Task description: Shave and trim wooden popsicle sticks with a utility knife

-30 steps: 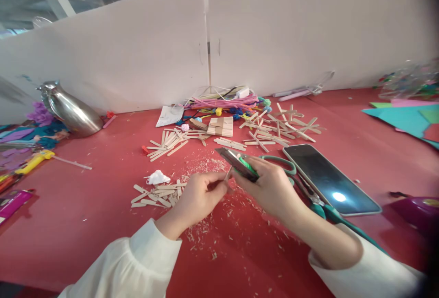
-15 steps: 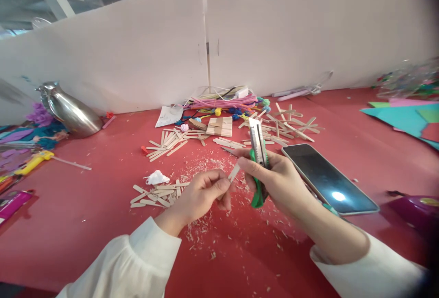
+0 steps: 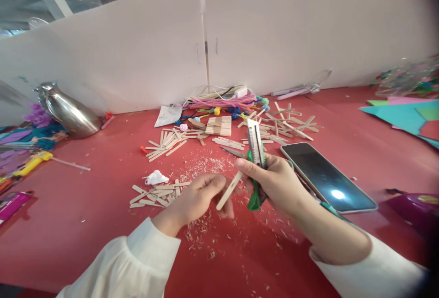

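Note:
My right hand (image 3: pixel 274 174) is closed round a green utility knife (image 3: pixel 256 147), its metal end pointing up. That hand's thumb and fingertips also pinch the upper end of a wooden craft stick (image 3: pixel 227 194), which slants down to the left. Beside the stick, my left hand (image 3: pixel 202 197) has its thumb lifted away from its fingers. Its fingers lie behind the stick; whether they touch it I cannot tell. Wood shavings (image 3: pixel 206 167) are scattered beneath both hands. A pointed metal blade (image 3: pixel 233 152) shows behind the knife, partly hidden by my right hand.
Loose craft sticks (image 3: pixel 159 193) lie left of my hands, by a white lump (image 3: pixel 157 177). More sticks (image 3: pixel 291 121) and a bundled stack (image 3: pixel 218 126) lie farther back. A phone (image 3: pixel 329 176) rests at the right. A metal jug (image 3: pixel 70 110) stands back left, before a white partition (image 3: pixel 103 60).
My left hand has loosened from the craft stick, its thumb and fingers parting. More of the stick's length now shows, held by my right hand, which still grips the knife.

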